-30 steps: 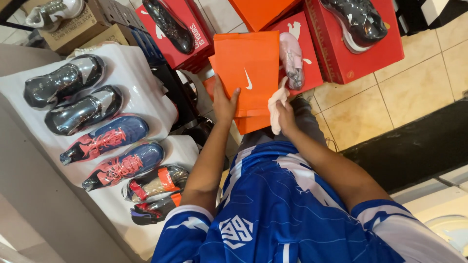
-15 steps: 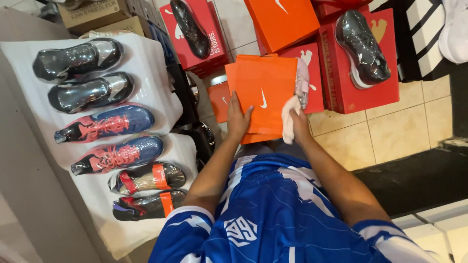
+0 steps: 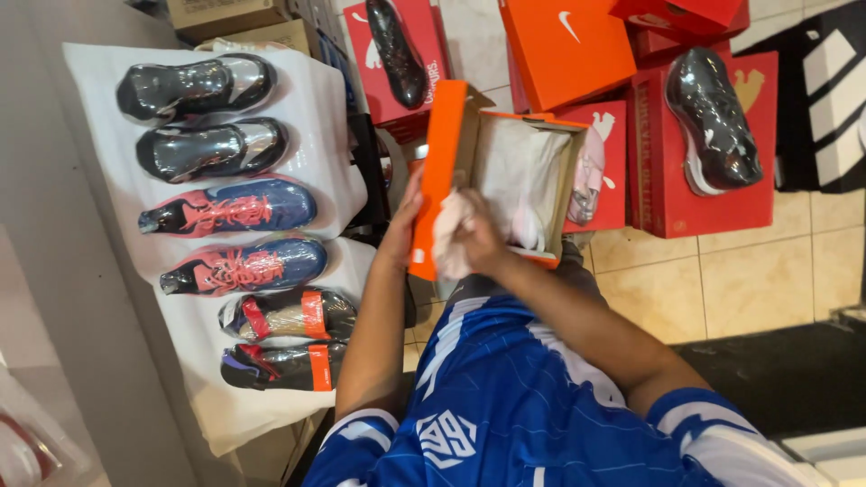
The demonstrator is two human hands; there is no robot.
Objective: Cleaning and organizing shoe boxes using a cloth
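An orange shoe box (image 3: 505,171) rests open on my lap, its lid (image 3: 437,171) swung up on the left side. White tissue paper (image 3: 528,176) lines the inside. My left hand (image 3: 403,225) holds the raised lid by its edge. My right hand (image 3: 478,230) is closed around a crumpled white cloth (image 3: 449,236) at the box's near edge. I wear a blue striped jersey.
A white-covered shelf (image 3: 316,108) on the left carries several plastic-wrapped shoes (image 3: 230,207). Red and orange shoe boxes (image 3: 713,180) are stacked ahead on the tiled floor, some with a wrapped shoe (image 3: 713,117) on top. A black mat lies at right.
The box was closed with both hands on its lid; the lid is now swung open to the left, showing the tissue paper. The view has shifted slightly.
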